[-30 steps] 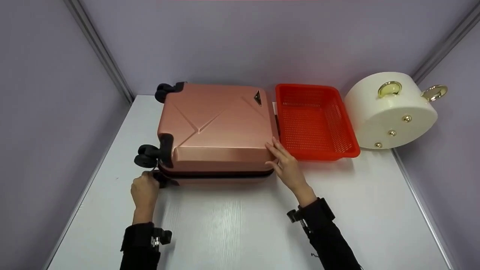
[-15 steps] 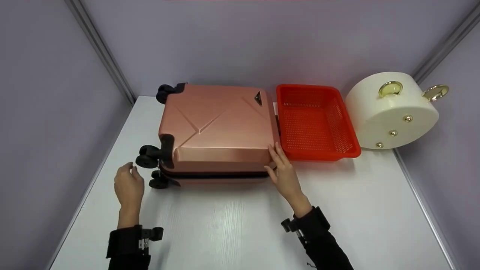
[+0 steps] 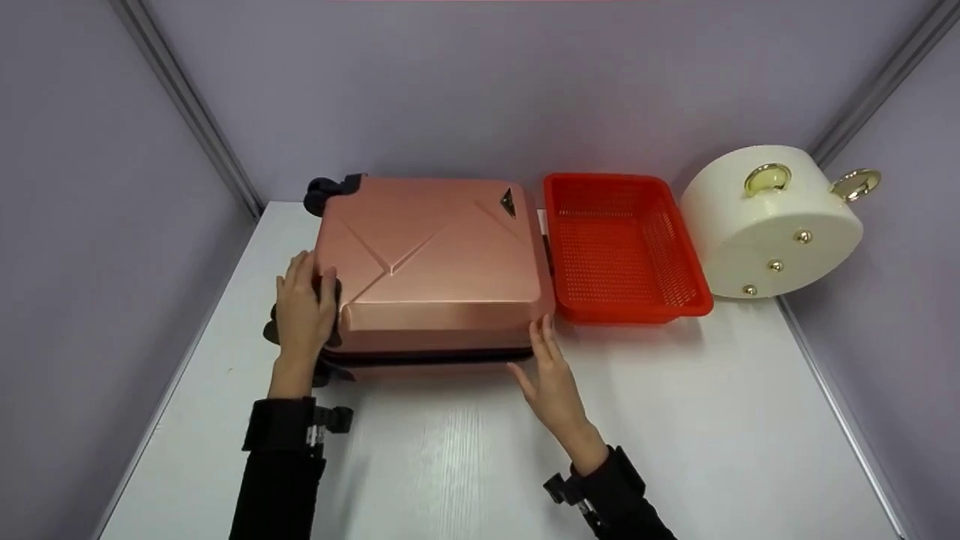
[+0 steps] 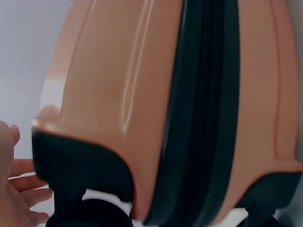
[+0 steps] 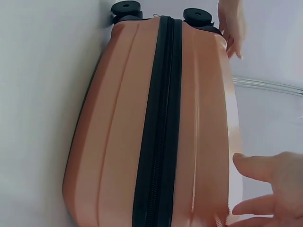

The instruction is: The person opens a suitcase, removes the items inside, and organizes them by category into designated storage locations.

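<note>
A rose-pink hard-shell suitcase (image 3: 427,255) lies flat on the white table, its black wheels to the left. My left hand (image 3: 302,315) is over the front-left corner, fingers extended along the wheel end and covering much of one wheel. In the left wrist view, its fingers (image 4: 31,194) sit beside the black corner guard (image 4: 80,163). Near the front-right corner is my right hand (image 3: 553,390), with straight, spread fingers; whether the fingertips touch the shell is hard to tell. The black zipper band (image 5: 161,118) runs along the suitcase's side and looks zipped.
Just right of the suitcase sits a red perforated plastic basket (image 3: 570,315). Farther right, a round cream-white case (image 3: 735,232) with gold rings and studs stands on its side. Grey-lilac walls (image 3: 480,90) enclose the back and sides of the white table (image 3: 435,457).
My left hand leaves the lower wheel, swings left, then comes back up to the suitcase's wheel-end corner. The right hand slips slightly toward the front edge. The suitcase stays in about the same place.
</note>
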`<state>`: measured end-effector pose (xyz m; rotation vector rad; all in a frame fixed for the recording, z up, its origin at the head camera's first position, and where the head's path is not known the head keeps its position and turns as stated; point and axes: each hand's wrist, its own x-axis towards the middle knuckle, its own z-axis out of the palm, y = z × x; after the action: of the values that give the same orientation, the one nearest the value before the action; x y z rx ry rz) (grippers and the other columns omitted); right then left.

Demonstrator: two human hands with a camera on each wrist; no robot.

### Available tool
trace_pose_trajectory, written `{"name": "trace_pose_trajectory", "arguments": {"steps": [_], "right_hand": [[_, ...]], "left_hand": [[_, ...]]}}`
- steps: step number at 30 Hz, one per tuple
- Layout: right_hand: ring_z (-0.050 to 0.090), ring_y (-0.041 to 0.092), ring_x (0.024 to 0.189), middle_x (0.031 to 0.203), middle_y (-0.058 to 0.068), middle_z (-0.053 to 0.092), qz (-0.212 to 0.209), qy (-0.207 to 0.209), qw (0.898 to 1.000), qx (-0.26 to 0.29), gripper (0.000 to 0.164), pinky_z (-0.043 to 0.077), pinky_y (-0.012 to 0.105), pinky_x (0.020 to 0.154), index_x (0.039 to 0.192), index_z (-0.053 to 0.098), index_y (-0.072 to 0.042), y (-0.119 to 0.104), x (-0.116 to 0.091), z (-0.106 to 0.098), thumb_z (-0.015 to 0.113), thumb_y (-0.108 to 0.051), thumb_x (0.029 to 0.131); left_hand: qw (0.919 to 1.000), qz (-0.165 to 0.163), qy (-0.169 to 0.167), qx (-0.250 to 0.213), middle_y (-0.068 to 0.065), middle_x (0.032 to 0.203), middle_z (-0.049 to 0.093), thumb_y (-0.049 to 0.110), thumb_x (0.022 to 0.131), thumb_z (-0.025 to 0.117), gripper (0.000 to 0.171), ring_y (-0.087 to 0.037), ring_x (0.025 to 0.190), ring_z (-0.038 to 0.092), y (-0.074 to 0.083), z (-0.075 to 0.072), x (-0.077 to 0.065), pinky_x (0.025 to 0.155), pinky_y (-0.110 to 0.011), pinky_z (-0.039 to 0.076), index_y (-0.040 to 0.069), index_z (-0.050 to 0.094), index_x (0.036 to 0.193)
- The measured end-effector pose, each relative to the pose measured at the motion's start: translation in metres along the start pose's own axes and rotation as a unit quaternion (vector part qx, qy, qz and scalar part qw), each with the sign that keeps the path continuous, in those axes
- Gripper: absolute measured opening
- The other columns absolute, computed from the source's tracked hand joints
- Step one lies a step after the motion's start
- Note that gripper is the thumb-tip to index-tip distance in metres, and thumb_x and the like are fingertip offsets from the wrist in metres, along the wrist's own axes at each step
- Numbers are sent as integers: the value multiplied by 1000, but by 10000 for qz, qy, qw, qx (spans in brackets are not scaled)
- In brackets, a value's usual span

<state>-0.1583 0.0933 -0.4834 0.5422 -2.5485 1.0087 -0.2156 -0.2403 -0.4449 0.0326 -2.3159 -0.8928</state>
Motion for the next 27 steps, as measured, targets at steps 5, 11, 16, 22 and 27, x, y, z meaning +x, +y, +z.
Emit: {"name": "trace_pose_trajectory", "arguments": {"steps": [5,11,16,22,27], "right_hand": [[18,38,127,141,28,11,134,-132,9997,140,72,31,40,95,132,26,12,-1,-3,7,64,-20,81],[18,37,127,142,26,10,315,-35,9993,190,73,29,41,97,133,24,11,1,0,9,61,-28,83],[19,36,127,142,26,10,344,-120,9991,234,71,29,40,97,133,25,11,2,5,11,55,-33,85],[23,34,126,142,25,12,455,-135,9986,251,66,30,39,96,131,27,12,7,18,8,51,-32,88],[26,35,125,141,25,15,595,-157,9976,304,58,29,42,97,129,31,14,17,36,5,48,-27,91]], "left_hand": [[9984,-232,-498,108,-23,134,35,30,92,46,51,-39,120,34,-1,9,6,96,-53,24,-6,41,128],[9964,-194,-779,288,-21,138,30,35,93,42,56,-38,119,36,0,10,2,93,-48,32,-6,37,130],[9965,-145,-716,409,-23,137,29,34,94,40,55,-38,122,33,-1,7,-2,94,-48,31,-8,37,129],[9955,-263,-714,562,-25,137,27,35,94,39,57,-36,124,30,5,5,-14,92,-48,32,-9,36,130],[9920,-294,-791,938,-26,138,25,39,94,37,61,-40,120,34,15,2,-25,86,-50,37,-9,34,130]]}}
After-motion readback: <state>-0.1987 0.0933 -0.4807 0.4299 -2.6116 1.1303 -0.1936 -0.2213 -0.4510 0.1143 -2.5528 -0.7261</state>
